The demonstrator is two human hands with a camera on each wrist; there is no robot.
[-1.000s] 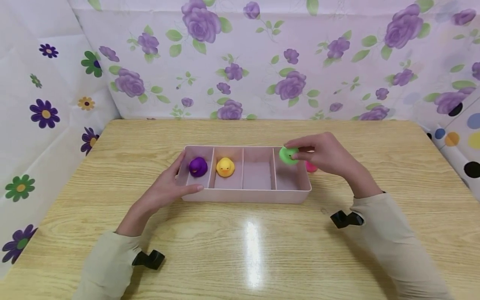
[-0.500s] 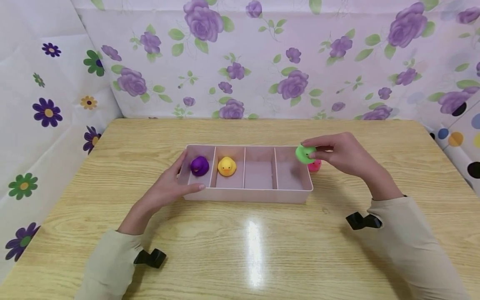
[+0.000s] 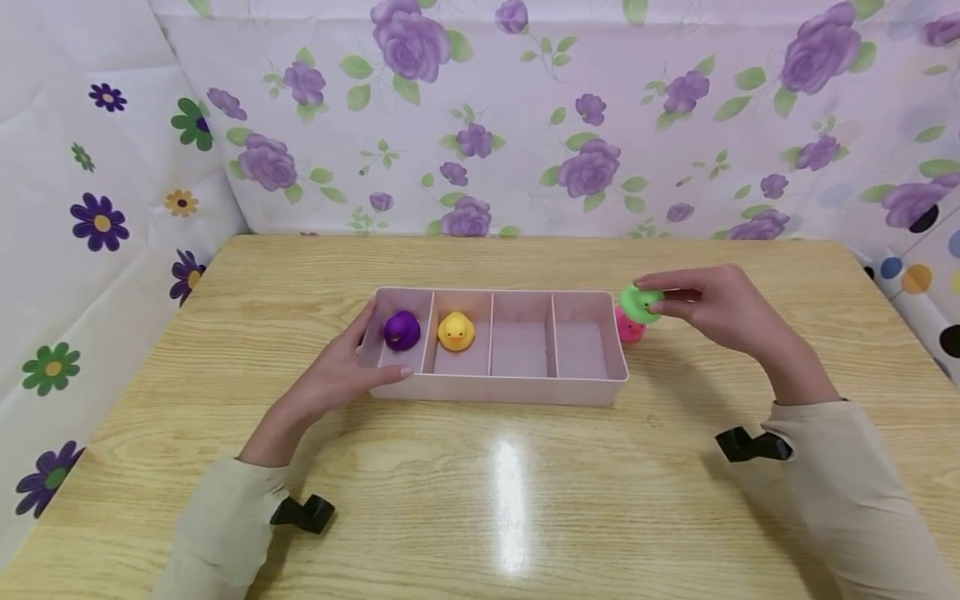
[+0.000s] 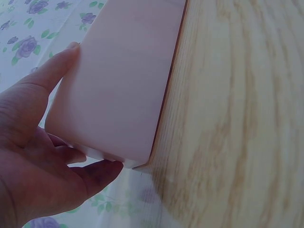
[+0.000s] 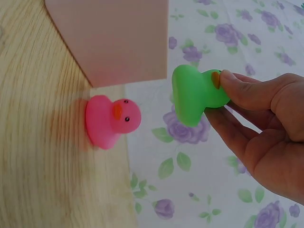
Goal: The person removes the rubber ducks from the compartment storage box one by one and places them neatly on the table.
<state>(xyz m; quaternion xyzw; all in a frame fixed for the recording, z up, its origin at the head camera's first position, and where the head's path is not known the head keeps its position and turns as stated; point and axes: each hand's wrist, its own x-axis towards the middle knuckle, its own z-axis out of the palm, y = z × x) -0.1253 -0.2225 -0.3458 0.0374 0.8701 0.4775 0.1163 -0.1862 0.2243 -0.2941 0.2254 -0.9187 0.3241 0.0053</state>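
Note:
A pale pink divided box [image 3: 495, 389] lies lengthwise on the table. My left hand [image 3: 341, 367] holds its left end, thumb along the front rim and fingers round the end wall; the left wrist view shows the fingers [image 4: 102, 175] at the corner. In the leftmost compartment sits a purple rubber duck [image 3: 402, 331], and a yellow rubber duck [image 3: 456, 332] is in the second. The two right compartments hold nothing. Off the box's right end, my right hand [image 3: 723, 308] pinches a green rubber duck [image 5: 192, 92] by its head, in the air. Below it a pink rubber duck [image 5: 111, 122] stands on the table.
The wooden table [image 3: 420, 500] reaches back to a wall covering [image 3: 525, 108] with purple roses. Another flowered sheet [image 3: 90, 292] hangs at the left, and a dotted one [image 3: 918, 250] at the right.
My right hand has carried the green rubber duck rightward, from over the rightmost compartment to beyond the box's end. More of the pink rubber duck shows now. The left hand stays on the box.

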